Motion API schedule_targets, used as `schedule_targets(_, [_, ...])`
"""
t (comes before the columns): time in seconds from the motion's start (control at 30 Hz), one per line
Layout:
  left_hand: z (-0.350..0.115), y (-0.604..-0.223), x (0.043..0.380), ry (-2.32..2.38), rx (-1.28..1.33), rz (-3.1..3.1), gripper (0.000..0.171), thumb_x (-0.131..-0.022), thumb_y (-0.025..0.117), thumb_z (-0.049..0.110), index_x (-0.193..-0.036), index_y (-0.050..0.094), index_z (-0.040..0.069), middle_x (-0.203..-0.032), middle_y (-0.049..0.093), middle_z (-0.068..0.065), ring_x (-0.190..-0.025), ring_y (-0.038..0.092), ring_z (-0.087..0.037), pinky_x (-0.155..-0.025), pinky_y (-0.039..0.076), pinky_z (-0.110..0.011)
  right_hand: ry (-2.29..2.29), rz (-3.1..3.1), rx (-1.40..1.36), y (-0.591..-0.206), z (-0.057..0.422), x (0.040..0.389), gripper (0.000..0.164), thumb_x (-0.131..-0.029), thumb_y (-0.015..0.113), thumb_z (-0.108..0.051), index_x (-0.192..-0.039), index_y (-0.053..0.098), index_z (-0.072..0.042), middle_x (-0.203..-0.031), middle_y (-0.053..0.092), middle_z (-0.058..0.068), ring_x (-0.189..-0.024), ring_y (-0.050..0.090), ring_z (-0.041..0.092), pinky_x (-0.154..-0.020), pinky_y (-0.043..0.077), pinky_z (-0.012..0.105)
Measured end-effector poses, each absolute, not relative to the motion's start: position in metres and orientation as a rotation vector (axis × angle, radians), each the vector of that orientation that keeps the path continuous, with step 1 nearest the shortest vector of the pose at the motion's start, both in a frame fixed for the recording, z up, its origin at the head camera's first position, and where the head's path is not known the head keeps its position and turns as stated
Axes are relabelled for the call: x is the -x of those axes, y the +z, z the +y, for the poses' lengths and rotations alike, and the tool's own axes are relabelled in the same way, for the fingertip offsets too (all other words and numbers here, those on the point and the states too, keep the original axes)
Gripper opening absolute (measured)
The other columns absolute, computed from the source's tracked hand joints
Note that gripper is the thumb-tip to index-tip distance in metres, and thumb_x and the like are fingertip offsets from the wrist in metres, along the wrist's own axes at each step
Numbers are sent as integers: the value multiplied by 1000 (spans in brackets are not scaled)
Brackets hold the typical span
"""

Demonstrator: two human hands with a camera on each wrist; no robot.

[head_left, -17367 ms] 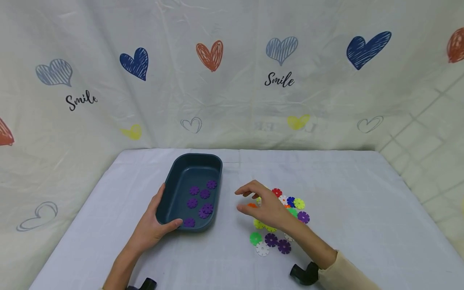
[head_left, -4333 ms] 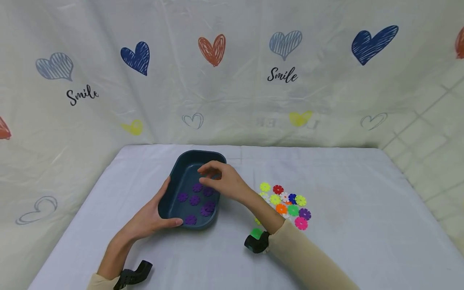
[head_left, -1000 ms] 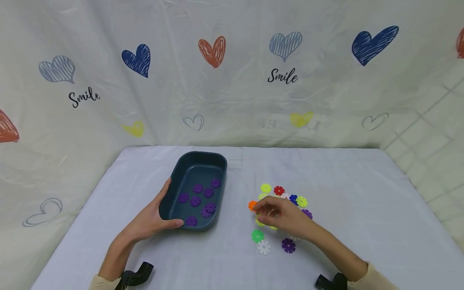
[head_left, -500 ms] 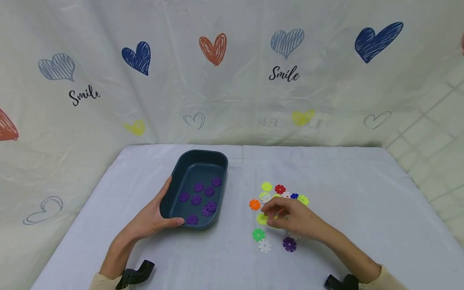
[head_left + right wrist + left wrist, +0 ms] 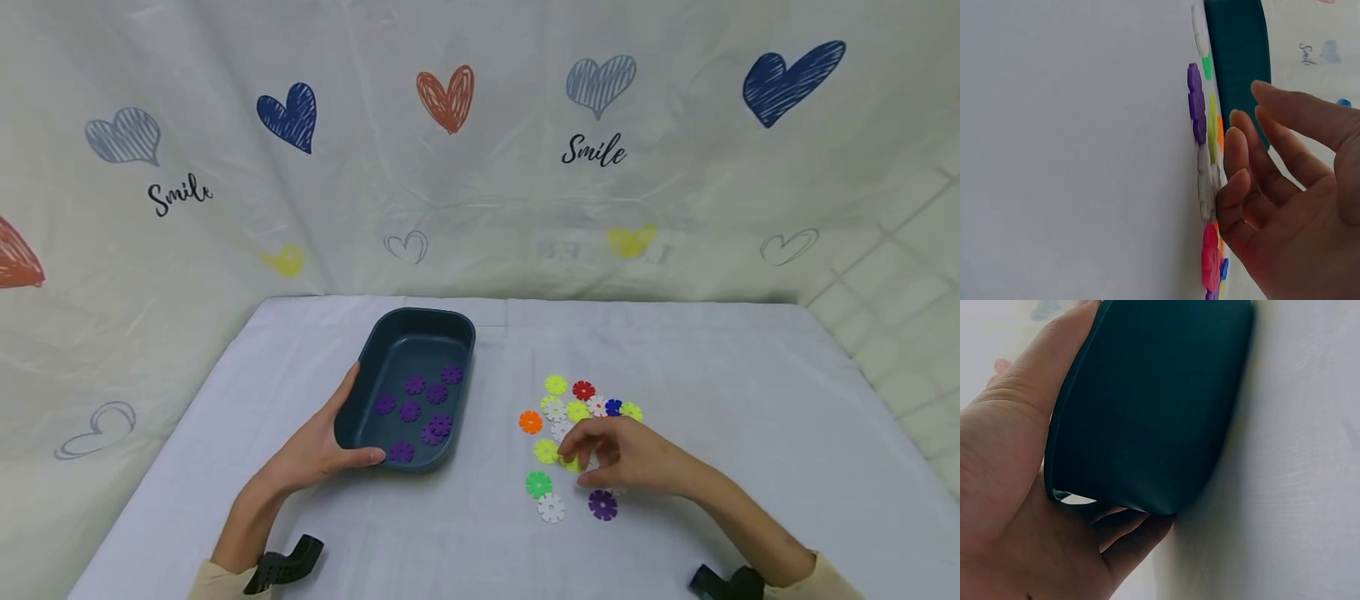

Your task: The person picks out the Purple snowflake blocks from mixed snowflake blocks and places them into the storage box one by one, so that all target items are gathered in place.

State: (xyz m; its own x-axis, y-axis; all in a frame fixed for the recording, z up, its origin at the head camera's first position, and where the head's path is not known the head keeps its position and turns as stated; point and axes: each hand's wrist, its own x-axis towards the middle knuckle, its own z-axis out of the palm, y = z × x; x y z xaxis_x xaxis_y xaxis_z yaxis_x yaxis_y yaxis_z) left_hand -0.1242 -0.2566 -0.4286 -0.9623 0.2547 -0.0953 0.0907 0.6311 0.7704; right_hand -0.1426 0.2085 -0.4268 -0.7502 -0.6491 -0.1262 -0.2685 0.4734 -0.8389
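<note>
My left hand [image 5: 311,450] grips the near left side of a deep teal tray [image 5: 408,350], thumb over its rim. In the left wrist view, my fingers reach along the outside of the tray wall [image 5: 1154,394]. Several purple flower-shaped discs [image 5: 409,411] lie in the tray's nearer part, two of them overlapping. My right hand [image 5: 633,457] hovers low over loose discs of mixed colours, its fingers loosely bent and thumb apart, holding nothing. Just below it on the cloth lies a purple disc [image 5: 603,505]. The right wrist view shows a pink disc [image 5: 1210,256] near my fingers.
Around the right hand lie yellow, white, red, blue and green discs, with an orange disc [image 5: 530,422] at the group's left edge. A white cloth [image 5: 480,533] covers the table. Behind it hangs a curtain [image 5: 510,183] printed with hearts.
Since the oldest frame, the tray has gained a purple disc and the table group has fewer purple ones. Over the last second, my right hand has shifted right and slightly nearer; my left hand keeps its grip.
</note>
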Motion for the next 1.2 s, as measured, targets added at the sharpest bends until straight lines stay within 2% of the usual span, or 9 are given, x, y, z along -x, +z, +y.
schedule_targets(0.1, [-256,-429,125,1248,-286,2655,131,-79,90,37,-167,-7,37,-178,2,-12,-161,13,-48,-119,23,-76,-1176,2276,784,-426,212,142,31,-84,87,-20,-112,73,-20,-103,74,1,-79,63,14,-63,50,21])
schedule_targets(0.4, [-257,-431,126,1244,-292,2666,131,-79,90,37,-167,-7,36,-178,2,-11,-161,12,-48,-118,23,-77,-1084,2217,806,-423,221,137,29,-85,86,-25,-110,73,-22,-101,73,-3,-90,61,17,-68,47,22])
schedule_targets(0.63, [-257,-430,124,1251,-281,2658,131,-79,90,37,-167,-7,37,-178,2,-13,-160,12,-49,-118,24,-77,-1027,2206,861,-423,229,134,35,-83,88,-27,-114,71,-28,-108,71,-7,-99,60,13,-82,52,23])
schedule_targets(0.83, [-258,-430,122,1221,-267,2668,131,-79,90,37,-167,-7,37,-177,2,-14,-160,13,-51,-117,25,-78,-1000,2183,983,-426,231,131,41,-82,87,-21,-117,69,-30,-115,70,-11,-105,59,9,-92,52,22])
schedule_targets(1.0, [-259,-429,122,1202,-262,2684,130,-80,89,36,-167,-7,39,-177,3,-14,-159,14,-52,-116,25,-79,-1011,2175,1007,-427,231,130,42,-82,85,-13,-118,70,-29,-115,69,-10,-105,59,9,-92,53,22])
schedule_targets(1.2, [-257,-430,124,1225,-284,2669,131,-79,90,35,-167,-7,38,-177,2,-14,-160,13,-51,-116,24,-78,-998,2188,944,-427,232,130,37,-82,87,-16,-112,73,-31,-110,69,-11,-101,60,8,-89,54,22])
